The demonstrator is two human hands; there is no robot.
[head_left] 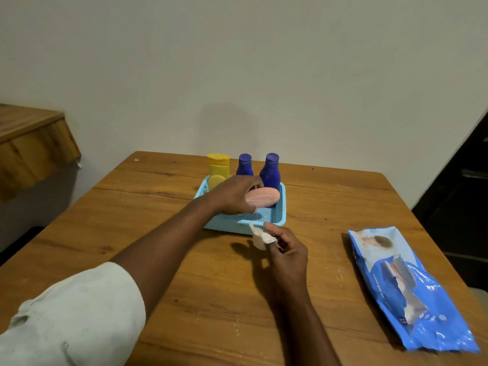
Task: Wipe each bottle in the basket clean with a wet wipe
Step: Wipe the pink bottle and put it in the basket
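Left fingers [253, 207] gripping pink bottle [262, 197] over blue basket [280, 220], right fingers [272, 228] pinching wet wipe [260, 236].

Left hand [232, 194] covers the basket's [280, 220] left interior and the lower bodies of the yellow bottle [218, 165] and the middle blue bottle [244, 165]; the pink bottle [264, 198] it grips is motion-blurred, its left end hidden by the fingers. Wet wipe [260, 236] is partly tucked behind the right hand's [287, 254] fingers. Wipes pack [412, 289] print too small to read; bench [158, 233] is cut off by the bottom edge.
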